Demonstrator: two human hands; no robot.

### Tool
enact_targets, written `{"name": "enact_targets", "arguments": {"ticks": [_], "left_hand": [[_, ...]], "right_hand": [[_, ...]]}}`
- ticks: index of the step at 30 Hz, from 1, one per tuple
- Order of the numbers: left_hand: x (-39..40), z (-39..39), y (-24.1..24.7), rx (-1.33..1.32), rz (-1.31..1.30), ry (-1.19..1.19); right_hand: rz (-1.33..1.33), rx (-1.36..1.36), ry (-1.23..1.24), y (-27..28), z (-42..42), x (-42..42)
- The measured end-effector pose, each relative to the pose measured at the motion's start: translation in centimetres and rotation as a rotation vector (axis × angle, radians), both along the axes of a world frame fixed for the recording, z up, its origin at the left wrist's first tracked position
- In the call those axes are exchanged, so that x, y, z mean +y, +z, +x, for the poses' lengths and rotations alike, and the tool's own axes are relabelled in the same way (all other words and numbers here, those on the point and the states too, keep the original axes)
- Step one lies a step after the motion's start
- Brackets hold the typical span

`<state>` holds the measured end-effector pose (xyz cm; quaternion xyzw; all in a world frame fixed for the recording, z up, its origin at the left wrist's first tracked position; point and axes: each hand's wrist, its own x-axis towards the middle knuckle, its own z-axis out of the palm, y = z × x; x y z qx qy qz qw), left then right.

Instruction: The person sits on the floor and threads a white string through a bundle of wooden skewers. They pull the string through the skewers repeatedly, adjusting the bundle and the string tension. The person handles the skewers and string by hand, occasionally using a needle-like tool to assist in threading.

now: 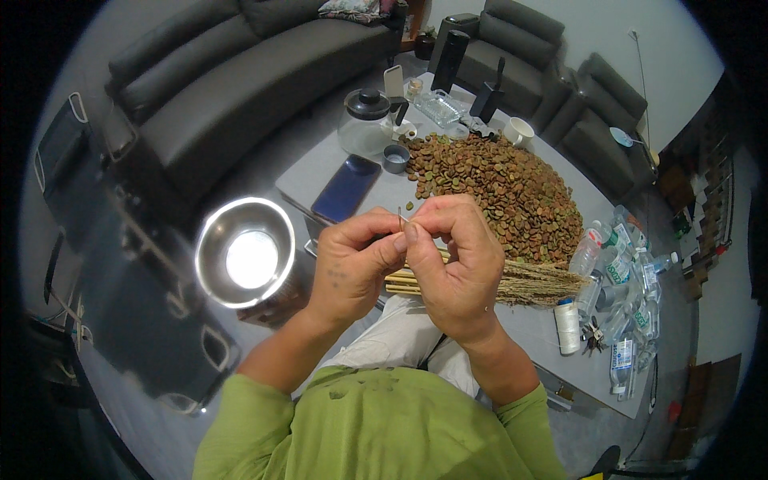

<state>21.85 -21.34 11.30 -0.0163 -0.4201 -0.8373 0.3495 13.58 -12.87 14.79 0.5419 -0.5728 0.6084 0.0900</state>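
Observation:
My left hand [354,261] pinches a thin needle [400,217] between thumb and forefinger, its tip pointing up. My right hand [453,258] meets it, thumb tips close together, and pinches a short pale strand [405,219] that looks like thread against the needle. Whether the strand passes through an eye is too small to tell. Under and beyond my right hand lies a bundle of dry straw stalks [534,282] on the table. A spool of white thread [567,327] stands to the right of the bundle.
A heap of dried broad beans [504,186] covers much of the table [300,177]. Around it are a phone [346,188], a glass pot [366,123], a small grey cup [396,159], a white mug [519,132] and several plastic bottles [624,354]. A steel bowl [210,258] stands at left.

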Motion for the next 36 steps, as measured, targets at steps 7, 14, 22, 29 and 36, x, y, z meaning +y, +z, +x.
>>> {"name": "enact_targets", "arguments": {"ticks": [7,14,22,29,36], "left_hand": [[-0.37,0.07,-0.75,-0.002,-0.066,-0.006],[0.01,-0.10,-0.65,0.014,-0.073,0.040],[0.19,0.00,-0.44,-0.020,-0.073,0.055],[0.29,0.08,-0.44,-0.022,-0.041,0.040],[0.27,0.02,-0.49,-0.022,-0.079,0.058]], "right_hand": [[-0.018,-0.024,0.000,-0.30,0.03,-0.25],[-0.012,-0.026,-0.017,-0.34,0.07,-0.07],[0.030,-0.015,0.019,-0.54,-0.02,0.31],[0.038,-0.003,0.003,-0.52,0.04,0.31],[0.040,0.012,-0.006,-0.45,-0.04,0.29]]}}
